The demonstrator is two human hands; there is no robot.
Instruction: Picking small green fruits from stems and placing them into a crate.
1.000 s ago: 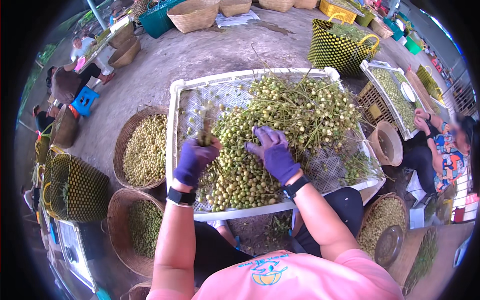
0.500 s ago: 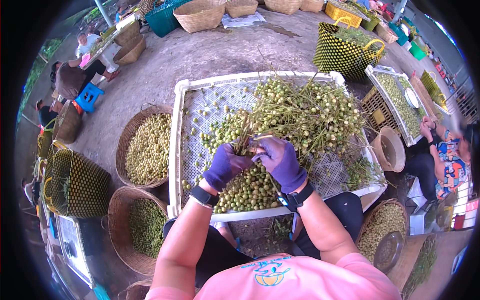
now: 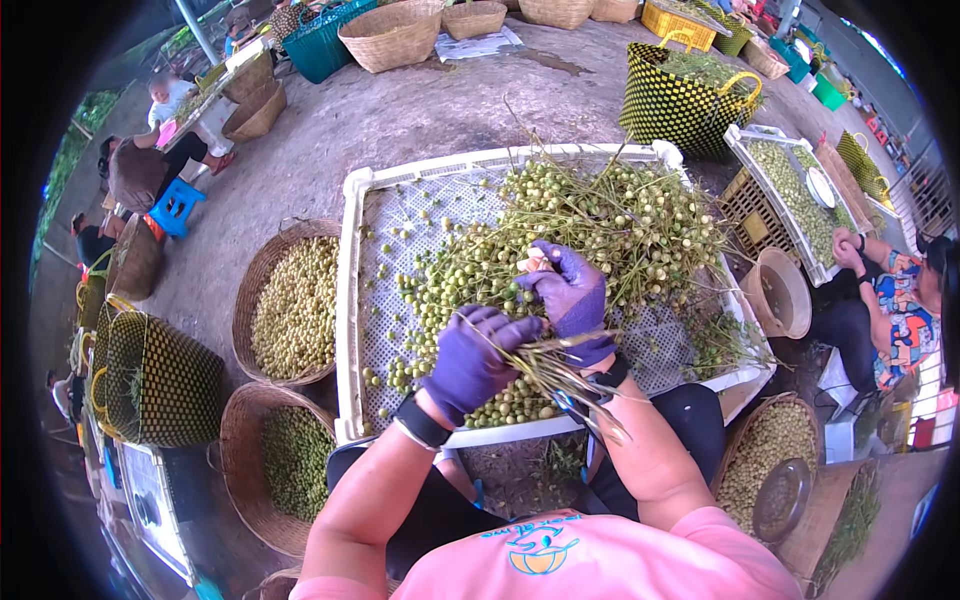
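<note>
My left hand (image 3: 478, 362) is curled closed around stems (image 3: 572, 374), probably to hold them as 1 bundle over the tray (image 3: 350, 300); my right hand (image 3: 570, 298) is half-curled, its contents I cannot tell.

Produce workshop, fruit-heaped tray (image 3: 349, 300), wicker baskets (image 3: 392, 40)

Gloves (image 3: 468, 365): purp. Fruit (image 3: 470, 262): yel-grn to grn. Stems (image 3: 548, 372): brn-grn. Tray (image 3: 350, 300): wht. Shirt (image 3: 650, 562): pink w/ blue & yel print (image 3: 537, 564). Tote (image 3: 668, 110): blk/yel check. Stool (image 3: 177, 205): blue.

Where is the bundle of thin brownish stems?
In the head view, lower right of centre: the bundle juts from the purple-gloved left hand, across the right wrist.
</note>
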